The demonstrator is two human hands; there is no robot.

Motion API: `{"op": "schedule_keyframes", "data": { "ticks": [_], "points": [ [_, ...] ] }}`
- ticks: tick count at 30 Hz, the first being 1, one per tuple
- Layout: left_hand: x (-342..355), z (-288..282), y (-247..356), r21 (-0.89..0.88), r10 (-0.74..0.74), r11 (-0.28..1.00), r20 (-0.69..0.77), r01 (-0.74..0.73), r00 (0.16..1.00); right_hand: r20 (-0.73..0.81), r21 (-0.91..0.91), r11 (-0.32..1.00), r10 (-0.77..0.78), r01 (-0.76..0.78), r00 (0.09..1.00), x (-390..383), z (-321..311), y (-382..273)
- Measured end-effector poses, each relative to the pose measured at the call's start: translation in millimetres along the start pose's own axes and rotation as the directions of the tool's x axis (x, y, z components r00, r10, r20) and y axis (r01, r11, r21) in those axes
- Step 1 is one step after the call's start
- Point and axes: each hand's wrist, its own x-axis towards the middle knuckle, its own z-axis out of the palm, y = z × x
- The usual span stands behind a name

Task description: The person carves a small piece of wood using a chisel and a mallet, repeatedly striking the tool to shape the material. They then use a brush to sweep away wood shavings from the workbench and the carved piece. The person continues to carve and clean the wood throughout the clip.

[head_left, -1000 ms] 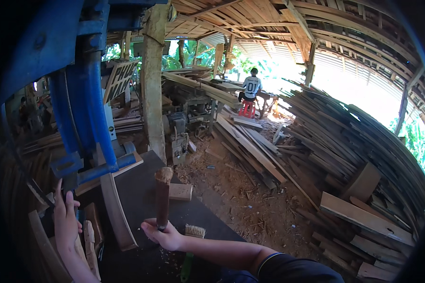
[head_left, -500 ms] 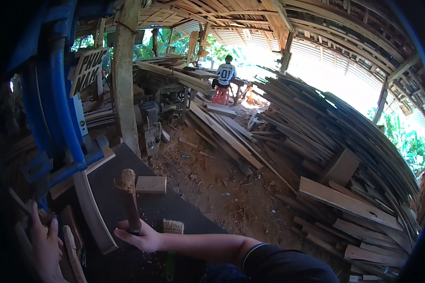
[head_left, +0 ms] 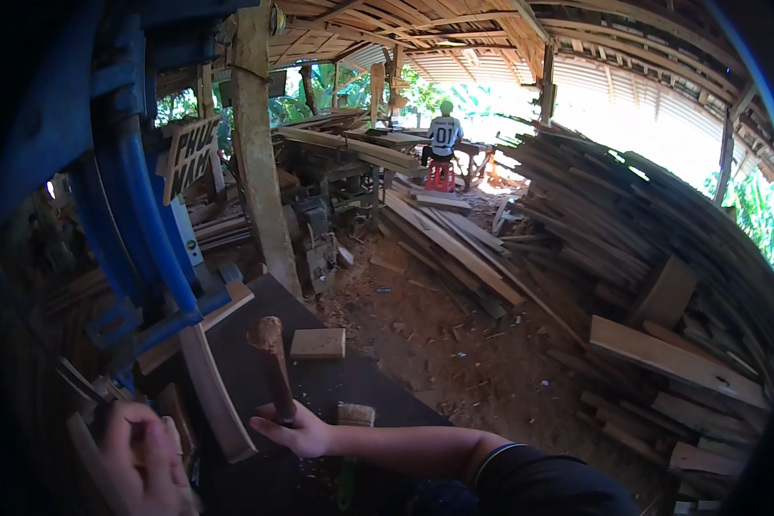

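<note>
My right hand (head_left: 294, 430) grips a wooden mallet handle (head_left: 273, 365) that stands upright on the dark table (head_left: 378, 396), its rounded end up. My left hand (head_left: 142, 460) at the lower left is closed around a small piece of wood next to the blue machine (head_left: 138, 224). A curved wooden slat (head_left: 215, 391) lies on the table between the two hands. A small square wooden block (head_left: 318, 343) lies just beyond the mallet. A brush with pale bristles and a green handle (head_left: 351, 439) lies beside my right wrist.
A wooden post (head_left: 262, 163) rises behind the table. Large piles of planks (head_left: 645, 258) fill the right side, and boards (head_left: 456, 245) lie across the dirt floor. A person in a white shirt (head_left: 444, 135) sits on a red stool far back.
The view has swung slightly, so the table and machine sit differently in frame. My left hand has dropped lower and closed on the wood piece. My right hand keeps the mallet upright.
</note>
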Motion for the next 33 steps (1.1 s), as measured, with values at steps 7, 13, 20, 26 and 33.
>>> {"op": "schedule_keyframes", "data": {
  "ticks": [7, 13, 20, 26, 33],
  "points": [
    [2.4, 72.9, -30.6, -0.636, 0.112, 0.767, 0.011, -0.08, 0.994, -0.007, 0.037, 0.998, 0.053, -0.053, 0.999, -0.7, -0.4, -8.7],
    [8.3, 86.7, -49.1, -0.635, 0.154, 0.765, 0.02, -0.106, 0.988, 0.02, 0.107, 0.99, 0.087, -0.089, 0.996, 0.8, 2.5, -12.3],
    [12.7, 83.1, -56.6, -0.702, 0.072, 0.708, -0.037, -0.077, 0.997, 0.001, 0.322, 0.918, 0.244, -0.231, 0.97, 1.2, -9.7, 4.5],
    [18.0, 77.9, -59.0, -0.676, 0.15, 0.721, -0.063, -0.153, 0.987, 0.067, 0.682, 0.732, -0.043, -0.014, 0.997, 3.7, -15.2, -79.0],
    [21.0, 85.4, -55.3, -0.646, 0.247, 0.722, -0.094, -0.248, 0.964, -0.004, 0.365, 0.927, 0.094, -0.086, 0.996, -1.4, 21.2, -61.6]
  ]
}}
